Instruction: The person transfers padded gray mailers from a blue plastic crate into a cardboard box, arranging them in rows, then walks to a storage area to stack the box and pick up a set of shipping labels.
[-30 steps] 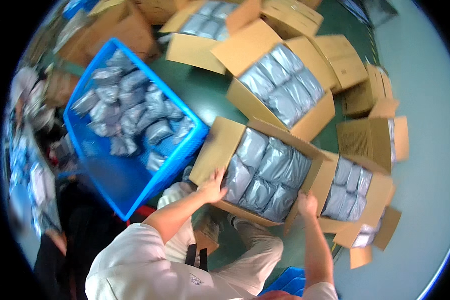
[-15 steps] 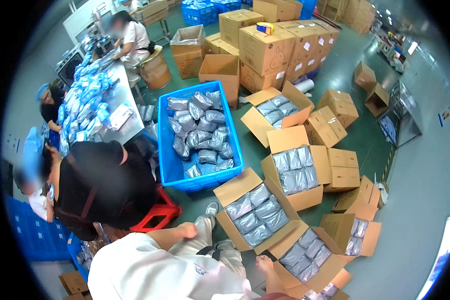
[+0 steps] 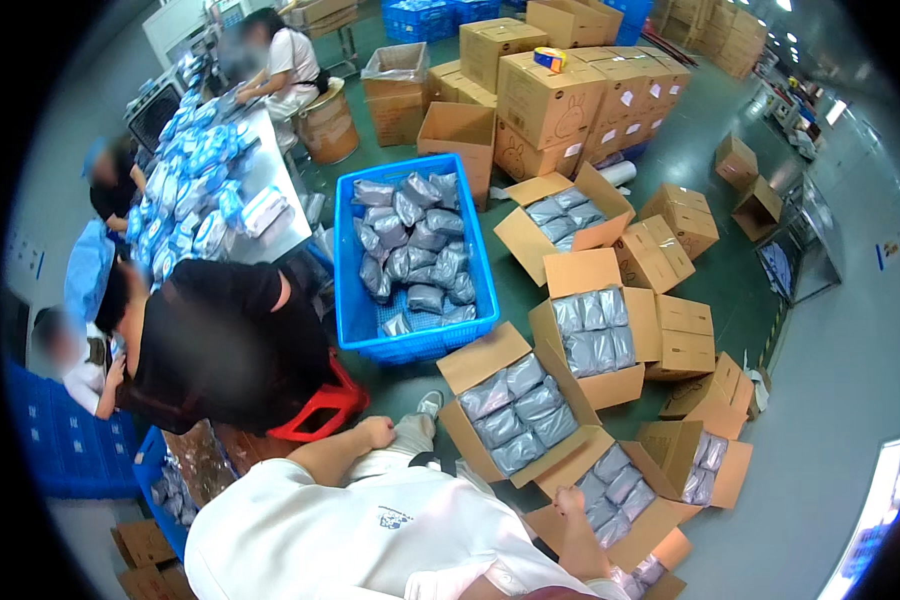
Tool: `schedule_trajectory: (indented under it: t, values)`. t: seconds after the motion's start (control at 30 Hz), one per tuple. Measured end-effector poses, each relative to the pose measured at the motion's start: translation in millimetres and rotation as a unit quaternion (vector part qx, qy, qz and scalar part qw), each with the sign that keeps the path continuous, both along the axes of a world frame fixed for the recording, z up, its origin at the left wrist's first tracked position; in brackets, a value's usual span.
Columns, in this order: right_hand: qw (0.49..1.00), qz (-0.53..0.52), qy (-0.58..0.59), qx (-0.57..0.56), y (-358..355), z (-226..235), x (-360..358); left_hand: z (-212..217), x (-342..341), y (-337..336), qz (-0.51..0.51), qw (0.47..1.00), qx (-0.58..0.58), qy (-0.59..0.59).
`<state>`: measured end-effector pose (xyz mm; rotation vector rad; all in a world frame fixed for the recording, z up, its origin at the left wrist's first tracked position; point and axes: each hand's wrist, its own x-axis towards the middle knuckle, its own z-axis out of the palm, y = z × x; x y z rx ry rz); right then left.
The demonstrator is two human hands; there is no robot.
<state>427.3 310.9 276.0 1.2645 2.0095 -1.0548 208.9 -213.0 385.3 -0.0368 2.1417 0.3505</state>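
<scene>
My left hand (image 3: 377,432) is curled into a loose fist by my thigh, close to a red plastic stool (image 3: 322,408). Nothing shows in it. Over the left flap of an open carton (image 3: 660,520), my right hand (image 3: 568,500) hangs with its fingers curled; I see nothing in it, and cannot tell whether it touches the flap. Grey plastic-wrapped packs (image 3: 618,492) fill that carton in rows. Just beyond stands another open carton (image 3: 467,446) of similar grey packs (image 3: 518,410). Ahead of me, a blue plastic crate (image 3: 347,270) holds a loose heap of grey packs (image 3: 425,250).
More open cartons (image 3: 582,272) and closed cartons (image 3: 685,335) line the right side. Stacked cartons (image 3: 550,100) stand behind the crate. A person in black (image 3: 230,350) sits close on my left. Blue-and-white packs (image 3: 195,190) cover a metal table (image 3: 270,235), with other people around it.
My view has shifted, so the crate and table sit farther right in it. My right hand has moved from the carton's near left side to over its flap. My left hand stays curled.
</scene>
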Motion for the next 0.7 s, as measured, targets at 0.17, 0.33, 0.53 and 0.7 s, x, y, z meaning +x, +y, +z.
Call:
schedule_trajectory:
  t: [0.17,0.33,0.53,0.7]
  values:
    - [0.997,0.071,-0.013,-0.016,-45.6,22.8,-52.4,-40.0,-32.7,-39.4,-0.048,0.998,0.003,0.032]
    - [0.997,0.047,0.017,0.062,-87.5,33.7,-80.1,-60.8,-119.4,-41.9,-0.123,0.991,0.042,0.026]
    - [0.993,-0.022,0.084,0.082,-162.3,98.5,-111.5,-122.2,-228.9,-60.1,-0.136,0.989,0.054,0.010]
    - [0.977,-0.180,0.085,0.075,-228.4,115.2,-36.0,-142.6,-283.5,4.1,-0.332,0.943,-0.015,-0.005]
